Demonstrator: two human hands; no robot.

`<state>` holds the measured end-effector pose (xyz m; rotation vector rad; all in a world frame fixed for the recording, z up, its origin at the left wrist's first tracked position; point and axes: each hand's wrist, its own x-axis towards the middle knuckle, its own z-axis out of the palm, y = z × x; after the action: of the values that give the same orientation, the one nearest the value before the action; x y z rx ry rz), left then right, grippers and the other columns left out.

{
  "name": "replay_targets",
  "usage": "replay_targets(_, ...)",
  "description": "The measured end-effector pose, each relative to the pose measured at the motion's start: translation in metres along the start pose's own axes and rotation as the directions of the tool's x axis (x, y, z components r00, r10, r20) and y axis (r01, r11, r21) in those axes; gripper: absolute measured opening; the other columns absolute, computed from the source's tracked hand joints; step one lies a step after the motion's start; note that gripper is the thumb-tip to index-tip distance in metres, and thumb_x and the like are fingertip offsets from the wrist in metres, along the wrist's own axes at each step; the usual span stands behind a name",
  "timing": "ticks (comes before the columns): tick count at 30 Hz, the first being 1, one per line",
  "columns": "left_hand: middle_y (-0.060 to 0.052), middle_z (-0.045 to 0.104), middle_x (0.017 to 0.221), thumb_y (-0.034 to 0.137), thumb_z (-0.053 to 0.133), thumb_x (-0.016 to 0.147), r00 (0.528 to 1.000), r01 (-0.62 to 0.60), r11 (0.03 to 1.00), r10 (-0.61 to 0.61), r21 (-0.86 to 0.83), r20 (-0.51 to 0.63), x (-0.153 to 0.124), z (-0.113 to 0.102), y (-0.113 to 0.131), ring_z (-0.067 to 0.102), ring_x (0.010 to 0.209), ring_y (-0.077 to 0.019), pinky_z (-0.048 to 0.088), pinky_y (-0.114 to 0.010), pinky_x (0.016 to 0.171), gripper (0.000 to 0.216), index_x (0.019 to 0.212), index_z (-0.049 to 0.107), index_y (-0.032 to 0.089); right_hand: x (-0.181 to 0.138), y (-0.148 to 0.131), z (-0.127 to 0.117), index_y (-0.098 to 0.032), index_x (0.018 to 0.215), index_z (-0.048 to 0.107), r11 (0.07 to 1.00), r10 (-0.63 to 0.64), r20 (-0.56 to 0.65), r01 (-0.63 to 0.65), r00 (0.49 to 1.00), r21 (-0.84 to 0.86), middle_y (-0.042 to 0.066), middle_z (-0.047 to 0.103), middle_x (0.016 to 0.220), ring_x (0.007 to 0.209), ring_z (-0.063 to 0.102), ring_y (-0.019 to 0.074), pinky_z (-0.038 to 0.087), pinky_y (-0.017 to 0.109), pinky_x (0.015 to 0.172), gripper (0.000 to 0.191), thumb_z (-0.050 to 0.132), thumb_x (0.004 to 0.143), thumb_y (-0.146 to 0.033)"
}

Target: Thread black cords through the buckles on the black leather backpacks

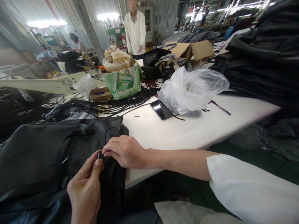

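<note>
A black bag [39,149] with straps and a buckle [87,132] lies at the left, over the table's near edge. Above its right side, my left hand [85,183] pinches a small black piece that looks like a cord lock [100,155] between thumb and forefinger. My right hand [128,152] is closed just beside it, fingertips pressed together at the cord lock. A thin black cord [105,133] loops from the bag's upper right corner down to those fingertips. The cord's end is hidden by the fingers.
Clear plastic wrap [191,90] and a phone [161,109] lie on the white table [149,133]. Behind are bundled black cords [112,101], a green carton [123,81] holding webbing rolls, and black bags. Dark material [259,59] is piled at right. A person [135,31] stands beyond the table.
</note>
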<state>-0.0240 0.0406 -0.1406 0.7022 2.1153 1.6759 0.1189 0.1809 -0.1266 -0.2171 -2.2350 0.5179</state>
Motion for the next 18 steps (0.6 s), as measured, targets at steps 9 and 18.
replay_targets(9, -0.007, 0.086, 0.115, 0.062, 0.092, 0.080, 0.999, -0.054, 0.997, 0.053, 0.049, 0.010, 0.0003, 0.0000, 0.0015, 0.080, 0.105, -0.0310, 0.064, -0.047, 0.105, 0.062, 0.130, 0.086, 0.026, -0.0005, -0.0001, 0.0019, -0.016, 0.118, 0.069, 0.999, -0.014, 0.032, 0.015, 0.999, -0.034, 0.006, 0.076, 0.111, 0.102, 0.072, 0.0162, 0.050, 0.030, 0.085, 0.019, 0.056, 0.119, -0.030)
replay_targets(18, -0.007, 0.086, 0.117, 0.058, 0.093, 0.080, 0.997, -0.079, 0.997, 0.079, 0.007, 0.000, -0.0017, 0.0035, 0.0032, 0.081, 0.109, -0.0323, 0.063, -0.050, 0.110, 0.056, 0.125, 0.087, 0.026, -0.0004, -0.0021, 0.0020, -0.017, 0.117, 0.067, 0.999, -0.001, 0.049, 0.003, 0.999, -0.049, 0.006, 0.076, 0.111, 0.101, 0.071, 0.0159, 0.049, 0.031, 0.084, 0.017, 0.056, 0.119, -0.029)
